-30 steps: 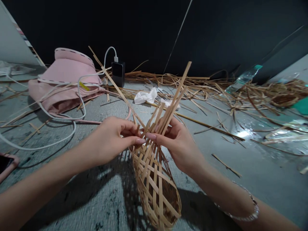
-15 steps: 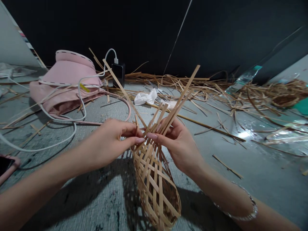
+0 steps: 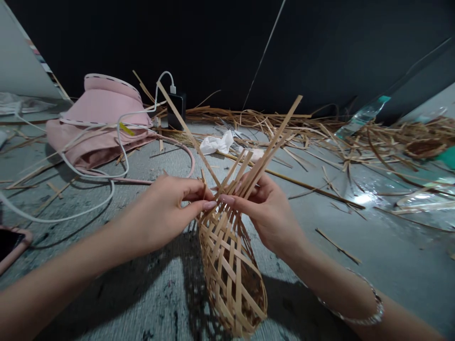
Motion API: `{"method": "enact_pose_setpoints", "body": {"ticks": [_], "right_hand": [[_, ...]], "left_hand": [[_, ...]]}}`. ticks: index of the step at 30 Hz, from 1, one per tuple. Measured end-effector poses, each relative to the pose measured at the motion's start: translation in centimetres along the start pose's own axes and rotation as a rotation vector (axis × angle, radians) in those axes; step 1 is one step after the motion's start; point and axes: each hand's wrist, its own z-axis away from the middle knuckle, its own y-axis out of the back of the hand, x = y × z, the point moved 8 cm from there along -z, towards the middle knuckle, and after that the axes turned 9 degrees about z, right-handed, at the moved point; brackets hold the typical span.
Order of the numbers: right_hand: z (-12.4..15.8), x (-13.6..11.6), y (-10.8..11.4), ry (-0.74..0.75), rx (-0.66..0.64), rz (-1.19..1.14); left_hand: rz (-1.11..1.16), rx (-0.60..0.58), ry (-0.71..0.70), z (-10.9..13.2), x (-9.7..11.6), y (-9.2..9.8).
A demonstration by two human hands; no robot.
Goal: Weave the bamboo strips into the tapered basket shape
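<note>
A woven bamboo-strip piece with an open lattice body extends toward me, its gathered neck between my hands. My left hand pinches strips at the left of the neck, thumb and forefinger closed. At the right side, my right hand holds a bundle of loose strip ends between thumb and fingers. The two thumb tips nearly meet. One long strip slants up and left from the neck. Some fingers of my right hand are hidden behind the strips.
A pink sun visor hat and white cable lie at left, near a black power bank. A phone is at the left edge. Crumpled tissue, loose strips and a plastic bottle lie along the dark wall.
The view has shifted slightly, so everything appears a little further right. Both hands keep their hold at the neck of the woven piece, with hardly any other movement.
</note>
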Motion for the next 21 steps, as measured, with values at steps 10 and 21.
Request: {"method": "enact_pose_setpoints", "body": {"ticks": [10,21], "right_hand": [[-0.20,0.31,0.52,0.027,0.027,-0.014],[-0.12,0.16,0.27,-0.001,0.013,-0.024]], "left_hand": [[0.078,0.107,-0.006,0.16,-0.11,-0.32],[0.089,0.099,0.009,0.06,-0.22,-0.12]]}}
